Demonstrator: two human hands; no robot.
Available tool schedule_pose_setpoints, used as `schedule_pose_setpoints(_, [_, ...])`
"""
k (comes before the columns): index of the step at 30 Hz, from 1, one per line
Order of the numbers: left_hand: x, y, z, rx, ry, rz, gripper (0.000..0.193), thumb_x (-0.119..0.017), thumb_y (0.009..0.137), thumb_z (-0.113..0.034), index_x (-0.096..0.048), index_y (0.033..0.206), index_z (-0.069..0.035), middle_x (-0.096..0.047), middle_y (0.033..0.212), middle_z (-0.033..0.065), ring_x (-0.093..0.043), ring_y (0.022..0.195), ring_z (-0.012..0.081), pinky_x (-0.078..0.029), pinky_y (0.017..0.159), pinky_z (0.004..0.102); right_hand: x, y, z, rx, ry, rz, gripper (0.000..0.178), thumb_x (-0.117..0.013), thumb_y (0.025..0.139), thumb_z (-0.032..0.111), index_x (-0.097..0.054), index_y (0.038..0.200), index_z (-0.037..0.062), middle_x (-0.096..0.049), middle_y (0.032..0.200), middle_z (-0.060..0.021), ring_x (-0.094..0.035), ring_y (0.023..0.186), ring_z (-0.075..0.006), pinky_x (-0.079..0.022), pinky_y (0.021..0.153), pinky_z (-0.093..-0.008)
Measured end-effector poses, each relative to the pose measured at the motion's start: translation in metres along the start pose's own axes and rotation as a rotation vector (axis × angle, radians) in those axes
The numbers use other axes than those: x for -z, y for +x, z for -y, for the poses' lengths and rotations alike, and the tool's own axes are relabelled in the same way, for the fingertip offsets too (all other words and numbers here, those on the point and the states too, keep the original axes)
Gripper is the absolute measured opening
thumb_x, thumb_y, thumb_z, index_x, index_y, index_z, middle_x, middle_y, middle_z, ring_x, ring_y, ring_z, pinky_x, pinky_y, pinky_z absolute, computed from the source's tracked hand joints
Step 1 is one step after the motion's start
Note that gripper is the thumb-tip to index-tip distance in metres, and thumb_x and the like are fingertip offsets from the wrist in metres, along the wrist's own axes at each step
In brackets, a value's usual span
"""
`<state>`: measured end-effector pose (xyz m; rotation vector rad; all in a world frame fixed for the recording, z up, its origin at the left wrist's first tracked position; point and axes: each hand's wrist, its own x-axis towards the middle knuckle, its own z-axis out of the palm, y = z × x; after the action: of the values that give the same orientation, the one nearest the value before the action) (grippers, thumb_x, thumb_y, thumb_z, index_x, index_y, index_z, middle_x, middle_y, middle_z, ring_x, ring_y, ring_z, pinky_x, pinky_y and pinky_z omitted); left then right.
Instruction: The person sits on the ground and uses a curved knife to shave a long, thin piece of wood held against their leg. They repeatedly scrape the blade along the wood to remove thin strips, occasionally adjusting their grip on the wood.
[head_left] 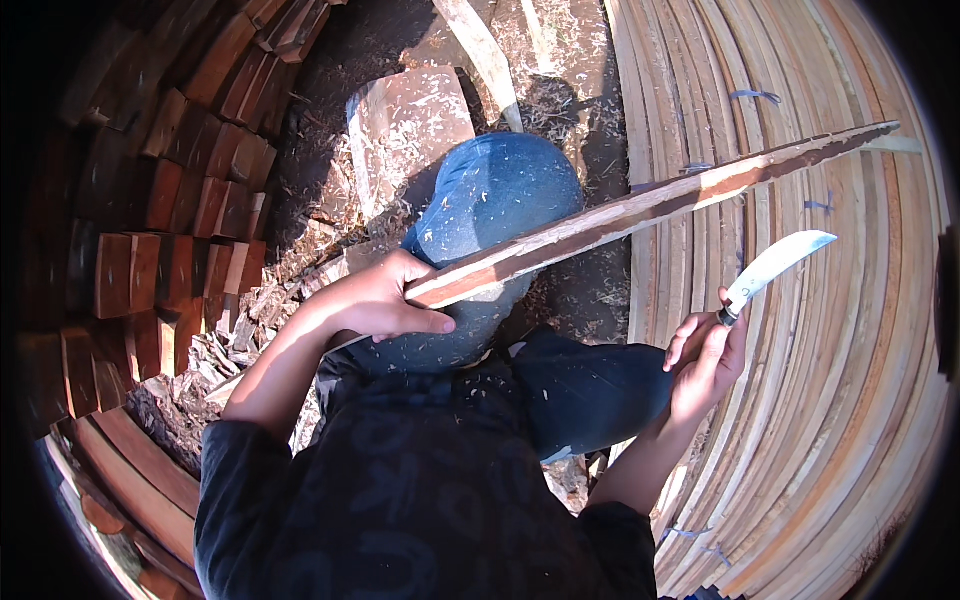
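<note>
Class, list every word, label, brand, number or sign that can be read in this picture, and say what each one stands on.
Dark shirt: large, faint grey lettering, low in contrast and upside down in places or unclear; not copied here.
Curved knife in the right hand: a small dark mark on the blade near the handle, too small to read.
Wooden strip: no text seen.

A long, narrow strip of wood (pixel 655 208) slants from lower left to upper right, tapering toward its far end; its surface shows pale tan beside darker brown (part sunlit, part shaded); a knife (pixel 775 268) is below the strip's far half, apart from it; its bare, bright blade curves gently, tip up and rightward; its handle is mostly hidden.
</note>
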<state>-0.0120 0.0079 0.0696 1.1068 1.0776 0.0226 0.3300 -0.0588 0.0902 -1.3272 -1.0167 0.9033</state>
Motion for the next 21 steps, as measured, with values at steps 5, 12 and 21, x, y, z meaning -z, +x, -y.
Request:
schedule_pose_setpoints(5, [0.014,0.004,0.005,0.016,0.050,0.094,0.025,-0.081,0.076,-0.020,-0.062,0.077,-0.002,-0.055,0.053,-0.0009,-0.052,0.043,0.0067,-0.040,0.039,0.0234,-0.014,0.002,-0.003,-0.069,-0.366,0.570,0.034,-0.061,0.093,0.006,-0.054,0.125,-0.0025,-0.062,0.072,-0.0048,-0.052,0.052,-0.0058,-0.039,0.048,-0.0197])
schedule_pose_setpoints(12, [0.022,0.011,0.006,0.091,-0.043,0.197,0.025,-0.080,0.076,-0.017,-0.062,0.079,0.000,-0.054,0.053,0.0006,-0.052,0.043,0.0071,-0.038,0.038,0.0221,-0.021,-0.009,-0.009,-0.239,-0.365,0.486,0.036,-0.061,0.092,0.010,-0.056,0.125,-0.0044,-0.060,0.068,-0.0066,-0.055,0.058,-0.0087,-0.042,0.054,-0.0226])
schedule_pose_setpoints(21, [0.027,0.012,0.007,0.108,-0.001,0.216,0.027,-0.079,0.078,-0.021,-0.061,0.081,-0.001,-0.053,0.054,-0.0008,-0.050,0.043,0.0068,-0.038,0.039,0.0228,-0.037,-0.015,0.004,-0.173,-0.363,0.572,0.033,-0.058,0.094,0.009,-0.058,0.125,-0.0009,-0.060,0.067,-0.0045,-0.052,0.055,-0.0049,-0.041,0.053,-0.0203])
